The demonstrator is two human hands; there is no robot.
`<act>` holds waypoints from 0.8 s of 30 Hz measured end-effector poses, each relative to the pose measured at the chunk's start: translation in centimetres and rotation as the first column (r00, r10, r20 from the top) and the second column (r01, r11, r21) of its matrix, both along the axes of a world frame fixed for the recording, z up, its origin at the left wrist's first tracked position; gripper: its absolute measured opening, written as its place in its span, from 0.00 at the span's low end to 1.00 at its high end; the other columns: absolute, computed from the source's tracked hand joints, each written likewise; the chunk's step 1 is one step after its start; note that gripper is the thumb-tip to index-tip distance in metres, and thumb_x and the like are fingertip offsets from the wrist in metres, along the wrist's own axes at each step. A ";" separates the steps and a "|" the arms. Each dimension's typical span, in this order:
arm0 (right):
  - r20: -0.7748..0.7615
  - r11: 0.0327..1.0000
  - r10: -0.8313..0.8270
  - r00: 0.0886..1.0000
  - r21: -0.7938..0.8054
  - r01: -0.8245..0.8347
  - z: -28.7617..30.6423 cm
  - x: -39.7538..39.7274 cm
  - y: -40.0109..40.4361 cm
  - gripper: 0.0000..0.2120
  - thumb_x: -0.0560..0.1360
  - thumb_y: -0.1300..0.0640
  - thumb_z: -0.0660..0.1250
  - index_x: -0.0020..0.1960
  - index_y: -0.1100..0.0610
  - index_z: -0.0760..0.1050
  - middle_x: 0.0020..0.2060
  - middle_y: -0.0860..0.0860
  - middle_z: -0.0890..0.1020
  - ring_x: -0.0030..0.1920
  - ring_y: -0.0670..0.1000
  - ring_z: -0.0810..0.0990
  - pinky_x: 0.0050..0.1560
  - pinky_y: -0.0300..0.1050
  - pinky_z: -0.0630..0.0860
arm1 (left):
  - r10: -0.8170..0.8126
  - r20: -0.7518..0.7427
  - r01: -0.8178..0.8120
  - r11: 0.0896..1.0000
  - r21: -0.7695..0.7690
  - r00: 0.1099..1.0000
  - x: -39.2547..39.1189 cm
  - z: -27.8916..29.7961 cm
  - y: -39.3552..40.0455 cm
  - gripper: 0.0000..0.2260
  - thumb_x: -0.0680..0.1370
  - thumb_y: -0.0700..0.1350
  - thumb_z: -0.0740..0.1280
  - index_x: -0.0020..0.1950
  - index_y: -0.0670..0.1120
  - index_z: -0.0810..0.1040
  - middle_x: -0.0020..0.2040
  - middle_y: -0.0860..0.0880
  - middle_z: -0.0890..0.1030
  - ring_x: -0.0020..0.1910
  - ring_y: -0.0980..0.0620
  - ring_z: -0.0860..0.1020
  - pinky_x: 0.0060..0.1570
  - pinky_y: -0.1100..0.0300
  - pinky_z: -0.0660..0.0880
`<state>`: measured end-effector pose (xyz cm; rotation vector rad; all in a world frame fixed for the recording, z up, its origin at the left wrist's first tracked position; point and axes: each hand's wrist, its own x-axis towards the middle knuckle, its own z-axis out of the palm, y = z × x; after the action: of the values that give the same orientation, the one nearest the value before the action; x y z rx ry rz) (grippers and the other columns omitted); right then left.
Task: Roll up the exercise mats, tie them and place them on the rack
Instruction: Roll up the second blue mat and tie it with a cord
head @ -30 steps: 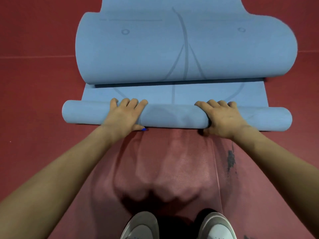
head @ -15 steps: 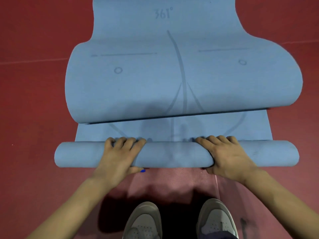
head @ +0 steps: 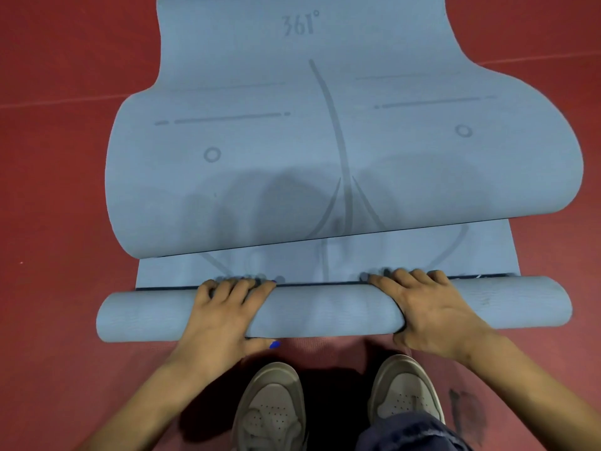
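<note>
A blue exercise mat (head: 325, 141) lies partly rolled on the red floor (head: 58, 190), its near end wound into a tight roll (head: 325, 309) that runs crosswise just ahead of the person's grey shoes (head: 270, 408). Beyond the roll a short flat strip of mat shows, and past that the rest of the sheet humps up in a loose wave that overhangs the strip; a printed "361°" mark (head: 300, 24) sits near the far end. The left hand (head: 224, 320) and the right hand (head: 432, 317) each wrap over the top of the roll, fingers curled down its far side and thumbs tucked under the near side, the left thumb showing a blue nail. The hands sit well apart, either side of the roll's middle. Under the roll's near edge a reddish mat (head: 325, 348) lies flat on the floor. The step in hand looks to be the rolling itself, roughly at its early stage, with most of the mat unrolled. The next push likely calls for even pressure from both hands so the ends stay flush, and for flattening the raised wave ahead. No tie or rack is in view.
</note>
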<state>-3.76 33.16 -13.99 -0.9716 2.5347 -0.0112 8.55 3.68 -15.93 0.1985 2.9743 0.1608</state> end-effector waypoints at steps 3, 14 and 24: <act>0.049 0.999 0.021 0.999 0.042 -0.023 0.3 -0.2 -0.3 0.45 0.51 0.41 0.67 0.69 0.44 0.67 0.53 0.47 0.79 0.49 0.53 0.80 0.49 0.49 0.71 | 0.057 0.023 -0.058 0.996 0.074 0.998 -0.4 0.4 0.5 0.36 0.67 0.74 0.57 0.64 0.51 0.75 0.57 0.53 0.79 0.58 0.49 0.76 0.59 0.50 0.64; 0.064 0.986 -0.047 0.997 -0.157 0.057 -0.1 -0.4 0.2 0.49 0.54 0.52 0.72 0.73 0.44 0.57 0.65 0.52 0.63 0.72 0.54 0.56 0.73 0.56 0.47 | 0.143 0.156 -0.156 0.985 0.072 0.977 -3.9 0.5 -0.3 0.36 0.77 0.69 0.40 0.71 0.50 0.71 0.69 0.52 0.73 0.69 0.50 0.70 0.70 0.55 0.53; -0.111 0.928 -0.146 0.983 -0.359 0.097 -0.8 1.9 -0.9 0.25 0.76 0.40 0.54 0.66 0.52 0.73 0.60 0.49 0.76 0.64 0.50 0.72 0.68 0.52 0.60 | 0.197 0.092 -0.206 0.974 0.096 0.976 -4.9 0.6 -0.4 0.37 0.76 0.70 0.40 0.75 0.49 0.65 0.72 0.51 0.69 0.71 0.51 0.63 0.74 0.50 0.51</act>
<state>-1.84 32.28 -14.76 -0.9685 2.7745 -0.4679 3.70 3.24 -15.31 -0.0973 2.9010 0.3412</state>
